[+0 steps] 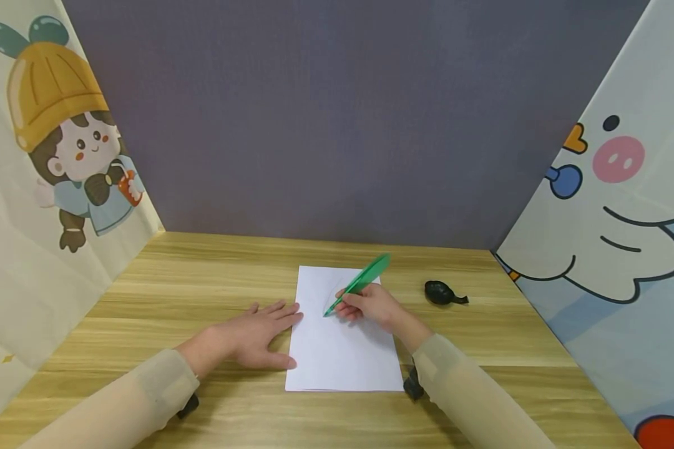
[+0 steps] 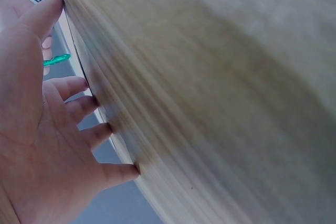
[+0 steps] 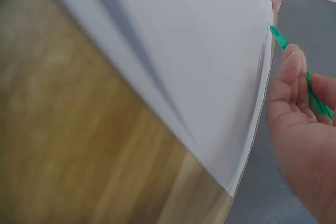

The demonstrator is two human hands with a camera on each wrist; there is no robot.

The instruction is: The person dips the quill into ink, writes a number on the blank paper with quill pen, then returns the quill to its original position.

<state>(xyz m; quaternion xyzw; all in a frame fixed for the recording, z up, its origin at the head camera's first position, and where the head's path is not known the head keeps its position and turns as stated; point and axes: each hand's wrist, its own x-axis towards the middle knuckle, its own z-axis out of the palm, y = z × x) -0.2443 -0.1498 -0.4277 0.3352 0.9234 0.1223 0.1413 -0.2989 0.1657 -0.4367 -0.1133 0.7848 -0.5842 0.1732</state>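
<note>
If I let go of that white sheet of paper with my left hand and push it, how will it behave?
The sheet of paper looks thin and flat, so it is probably very light and would likely slide easily over the smooth wooden table. The left hand presses its edge, which suggests it shifts under the green pen. Lifted by one corner, it would probably flop.

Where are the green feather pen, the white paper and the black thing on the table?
green feather pen point(image 1: 365, 279), head view, mid feather.
white paper point(image 1: 342, 355), head view, bare lower half.
black thing point(image 1: 439, 292), head view, round body.
</note>
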